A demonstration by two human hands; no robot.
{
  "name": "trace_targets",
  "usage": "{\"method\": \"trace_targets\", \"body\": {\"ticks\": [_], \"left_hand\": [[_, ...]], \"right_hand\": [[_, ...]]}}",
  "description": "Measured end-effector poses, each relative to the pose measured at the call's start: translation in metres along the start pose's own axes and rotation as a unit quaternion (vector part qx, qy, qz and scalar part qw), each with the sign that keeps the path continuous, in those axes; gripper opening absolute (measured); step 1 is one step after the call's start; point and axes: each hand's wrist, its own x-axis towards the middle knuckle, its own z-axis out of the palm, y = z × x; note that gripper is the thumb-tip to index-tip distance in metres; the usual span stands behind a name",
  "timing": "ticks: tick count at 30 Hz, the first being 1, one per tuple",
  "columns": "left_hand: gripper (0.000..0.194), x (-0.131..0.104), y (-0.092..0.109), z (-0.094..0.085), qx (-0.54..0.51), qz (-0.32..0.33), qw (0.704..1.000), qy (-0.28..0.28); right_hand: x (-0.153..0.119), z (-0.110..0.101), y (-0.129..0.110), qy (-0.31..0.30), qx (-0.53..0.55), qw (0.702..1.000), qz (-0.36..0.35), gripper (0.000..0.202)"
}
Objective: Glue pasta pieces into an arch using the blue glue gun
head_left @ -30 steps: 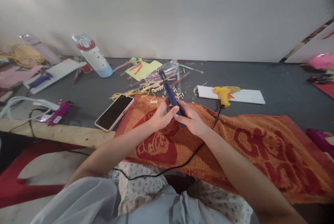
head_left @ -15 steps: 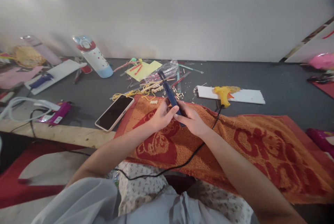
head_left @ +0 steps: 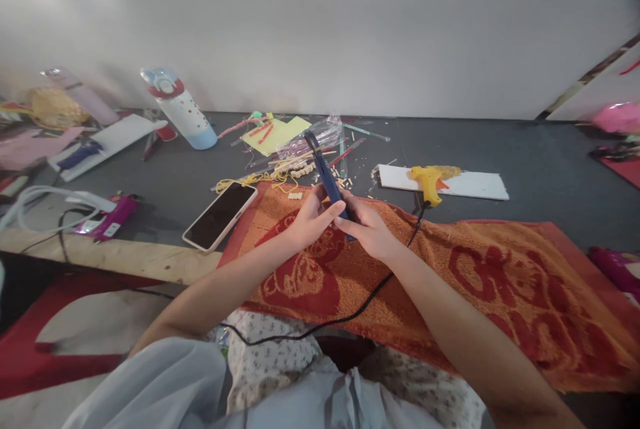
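A dark blue phone [head_left: 327,179] is held upright and tilted between both hands, above the orange and red towel [head_left: 380,282]. My left hand [head_left: 314,221] is closed around its left side, the thumb on the near edge. My right hand [head_left: 366,224] wraps its right side, thumb also on the near edge. The phone's face is turned away, so its screen does not show. Left of my hands, a second phone [head_left: 220,216] with a light case lies face up by the towel's corner.
Right of my hands, a yellow glue gun [head_left: 427,182] rests on a white strip [head_left: 477,184]; its black cable [head_left: 370,299] crosses the towel. Sticks and small pieces [head_left: 345,182] lie behind the hands. A dotted bottle [head_left: 183,112] and purple power strip [head_left: 107,218] are left.
The phone's top edge has tilted very slightly. Both hands keep their hold, and the things on the table stay where they were.
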Motion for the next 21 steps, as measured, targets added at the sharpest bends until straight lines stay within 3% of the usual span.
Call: {"method": "trace_targets", "body": {"ticks": [2,5,9,11,13,17,21], "left_hand": [[0.055,0.001,0.003,-0.002,0.026,0.016,1.000,-0.001],[0.049,0.002,0.009,-0.012,0.174,0.079,0.981,0.037],[0.034,0.004,0.017,-0.031,0.408,0.208,0.878,0.140],[0.035,0.006,0.019,-0.037,0.477,0.221,0.833,0.173],[0.040,0.009,0.020,-0.040,0.523,0.196,0.810,0.182],[0.046,0.014,0.021,-0.041,0.545,0.127,0.817,0.140],[0.044,0.018,0.021,-0.048,0.535,0.102,0.832,0.109]], "right_hand": [[0.000,-0.003,-0.001,0.009,0.006,1.000,0.000,0.058],[0.000,-0.008,-0.004,0.033,0.007,0.999,0.006,0.055],[-0.001,-0.013,-0.010,0.040,-0.026,0.998,0.037,0.055],[-0.002,-0.013,-0.012,0.033,-0.042,0.998,0.032,0.053],[-0.002,-0.012,-0.014,0.028,-0.043,0.998,0.023,0.053],[-0.004,-0.009,-0.014,0.020,-0.018,0.999,0.028,0.057],[-0.007,-0.009,-0.014,0.008,-0.006,0.998,0.067,0.049]]}}
